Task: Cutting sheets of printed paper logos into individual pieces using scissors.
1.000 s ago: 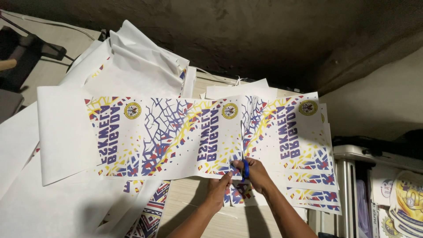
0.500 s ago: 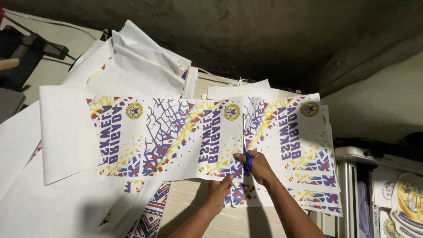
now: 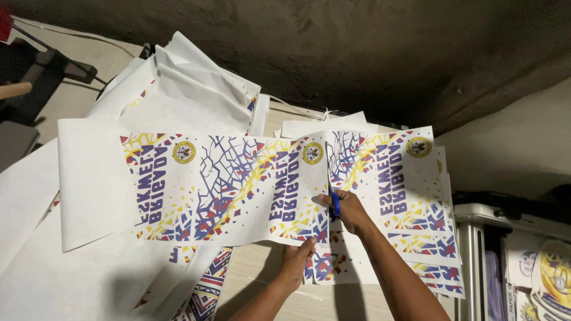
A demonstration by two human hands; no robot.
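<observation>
A long printed paper strip (image 3: 226,184) with blue, yellow and red patterns and round emblems lies across the wooden table (image 3: 262,273). My right hand (image 3: 348,211) grips blue-handled scissors (image 3: 334,199), whose blades point up into a cut running through the strip between two panels. My left hand (image 3: 297,258) pinches the strip's lower edge just left of the cut. The panel right of the cut (image 3: 395,178) rests on a stack of similar cut sheets (image 3: 434,255).
Loose white sheets (image 3: 184,83) pile up at the back and left. A dark stand with a wooden handle (image 3: 35,71) sits at far left. A metal rack (image 3: 476,238) with printed packages (image 3: 553,279) stands at the right. A dark wall (image 3: 357,53) runs behind.
The scissors have travelled further up the strip, lengthening the cut almost to the top edge. My left hand slid a little along the lower edge.
</observation>
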